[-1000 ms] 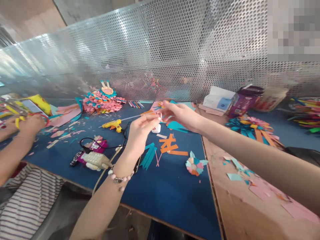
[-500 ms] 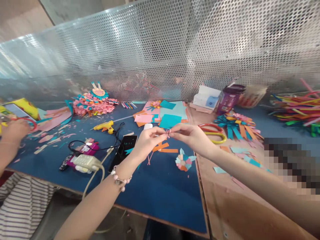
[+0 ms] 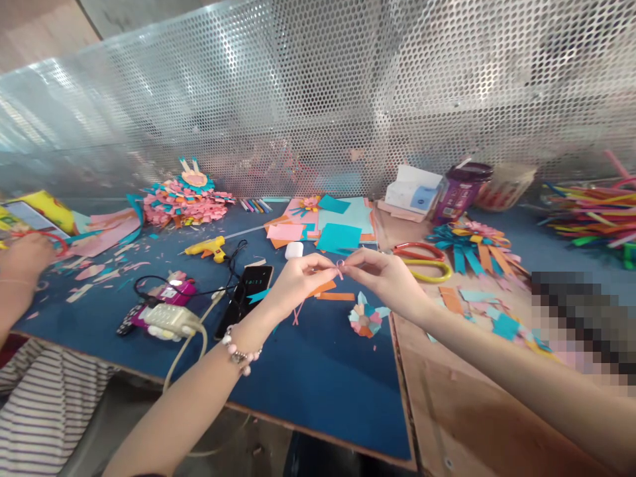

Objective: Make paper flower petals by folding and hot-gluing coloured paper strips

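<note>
A thin pink paper strip (image 3: pixel 340 266), bent into a small loop, is pinched between my two hands above the blue table. My left hand (image 3: pixel 301 281) grips it from the left with thumb and fingertips. From the right, my right hand (image 3: pixel 380 275) holds the same strip, fingertips closed. Below them lie orange paper strips (image 3: pixel 335 297) and crossed pink strips (image 3: pixel 297 313). A small multicoloured paper flower (image 3: pixel 366 317) sits to the right of these. Teal strips (image 3: pixel 258 296) show partly behind my left wrist.
Red-and-yellow-handled scissors (image 3: pixel 422 262) lie right of my hands. A yellow glue gun (image 3: pixel 209 248), a phone (image 3: pixel 248 291) and a power strip (image 3: pixel 171 320) are on the left. Paper sheets (image 3: pixel 342 232) lie behind. At far left, another person's hand (image 3: pixel 27 258) holds red-handled scissors.
My hands have come down and toward me from over the paper sheets. The pink strip is now held as a small loop between both hands. The view has shifted slightly right.
</note>
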Demonstrator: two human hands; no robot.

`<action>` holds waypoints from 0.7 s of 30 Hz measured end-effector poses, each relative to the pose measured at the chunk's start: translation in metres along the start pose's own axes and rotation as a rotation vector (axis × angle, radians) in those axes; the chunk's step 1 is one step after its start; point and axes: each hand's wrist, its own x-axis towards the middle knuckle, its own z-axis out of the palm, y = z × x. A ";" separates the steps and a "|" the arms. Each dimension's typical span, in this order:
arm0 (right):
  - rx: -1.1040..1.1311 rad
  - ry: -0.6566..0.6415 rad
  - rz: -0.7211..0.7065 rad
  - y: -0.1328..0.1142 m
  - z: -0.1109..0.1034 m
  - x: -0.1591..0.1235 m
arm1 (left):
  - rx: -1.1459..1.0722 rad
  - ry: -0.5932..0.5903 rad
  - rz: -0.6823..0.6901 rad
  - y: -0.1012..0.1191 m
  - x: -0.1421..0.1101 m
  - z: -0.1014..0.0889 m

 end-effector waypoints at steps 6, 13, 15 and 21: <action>0.037 0.006 0.058 0.003 0.000 -0.005 | 0.004 -0.029 0.003 -0.001 0.000 0.001; 0.051 0.004 0.084 0.007 0.001 -0.003 | 0.074 -0.028 0.016 -0.006 0.001 0.001; 0.049 0.006 0.094 0.008 0.001 -0.004 | 0.097 -0.022 0.013 -0.005 0.001 0.001; 0.218 0.015 0.073 0.009 0.002 -0.005 | 0.086 0.006 0.004 -0.002 -0.001 0.004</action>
